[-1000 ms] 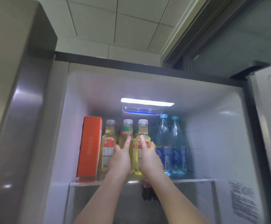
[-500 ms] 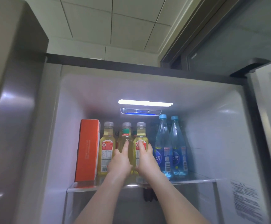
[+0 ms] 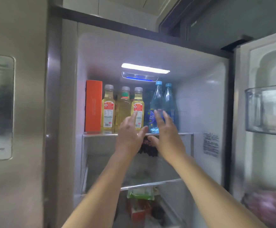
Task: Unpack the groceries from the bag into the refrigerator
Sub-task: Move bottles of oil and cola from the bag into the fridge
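Top shelf [image 3: 101, 134]: it carries, from left to right, an orange carton [image 3: 93, 106], three yellow drink bottles [image 3: 108, 109] and two blue-capped water bottles [image 3: 157, 104], all upright and close together in a row, probably so that the row takes little room.
Left hand [image 3: 129, 135]: it is raised in front of the third yellow bottle [image 3: 138, 111], fingers [image 3: 134, 115] spread and empty; I cannot tell if a fingertip touches the label.
Right hand [image 3: 166, 134]: it is open before the water bottles, fingers apart, holding nothing.
Why the hands are so: in my judgement both palms face the bottles in order to steady the row or to let it go, not to grasp.
Lower shelves: dark grapes [image 3: 148, 147] lie just under the top shelf; a green packet [image 3: 140, 193] lies lower.
Door bin [image 3: 265, 109]: transparent, at the right; its contents are too blurred to name.
Bag: not in view.
Task stage: several groceries seem already inside the refrigerator [image 3: 199, 99].
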Demonstrator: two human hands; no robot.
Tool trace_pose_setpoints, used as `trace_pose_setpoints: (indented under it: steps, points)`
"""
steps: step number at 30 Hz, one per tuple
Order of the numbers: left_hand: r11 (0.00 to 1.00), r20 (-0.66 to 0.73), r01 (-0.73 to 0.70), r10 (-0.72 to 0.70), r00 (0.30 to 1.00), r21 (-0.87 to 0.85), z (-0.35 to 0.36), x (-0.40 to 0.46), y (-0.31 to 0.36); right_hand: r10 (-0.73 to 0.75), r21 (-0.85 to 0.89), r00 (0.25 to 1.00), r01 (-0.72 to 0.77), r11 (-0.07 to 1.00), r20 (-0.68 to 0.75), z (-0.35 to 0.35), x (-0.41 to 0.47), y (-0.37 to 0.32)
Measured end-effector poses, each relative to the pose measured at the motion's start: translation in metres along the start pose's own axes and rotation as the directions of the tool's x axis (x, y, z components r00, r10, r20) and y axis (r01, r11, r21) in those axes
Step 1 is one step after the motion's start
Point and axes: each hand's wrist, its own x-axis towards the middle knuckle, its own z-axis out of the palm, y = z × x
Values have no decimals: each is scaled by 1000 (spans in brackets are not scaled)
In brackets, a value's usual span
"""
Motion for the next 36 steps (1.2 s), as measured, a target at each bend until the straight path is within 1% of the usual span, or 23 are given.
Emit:
trace_pose_setpoints:
  steps: [4,7,10,13,15,22,25,29,36]
  points:
    - [984,100,-47,65,993,-170,-9,-59,25,122,-75,992,-118,990,38,-36,-71,-13]
    - [951,178,-90,147,973,-295,-21,-112,36,180,-141,983,-176,974,20,-52,-131,-31]
    - [932,246,-123,215,945,-342,-45,-172,32,278,-186,961,-272,944,4,-63,-195,-63]
    - [926,312,-139,255,915,-351,-85,-232,16,357,-205,933,-340,918,52,-67,-254,-108]
    - [927,349,-119,250,903,-356,-116,-268,3,371,-205,925,-347,915,88,-66,-286,-139]
    - [960,433,-109,216,875,-258,-251,-383,-55,350,-87,916,-340,937,194,-42,-387,-264]
    - [986,474,-40,114,873,-163,-312,-427,-84,350,-38,900,-353,935,259,-30,-427,-323]
    - [999,495,39,-17,869,-34,-399,-490,-120,310,36,894,-339,940,324,-12,-477,-406]
    - [980,559,97,-179,809,173,-521,-567,-179,276,113,859,-355,928,431,19,-543,-532]
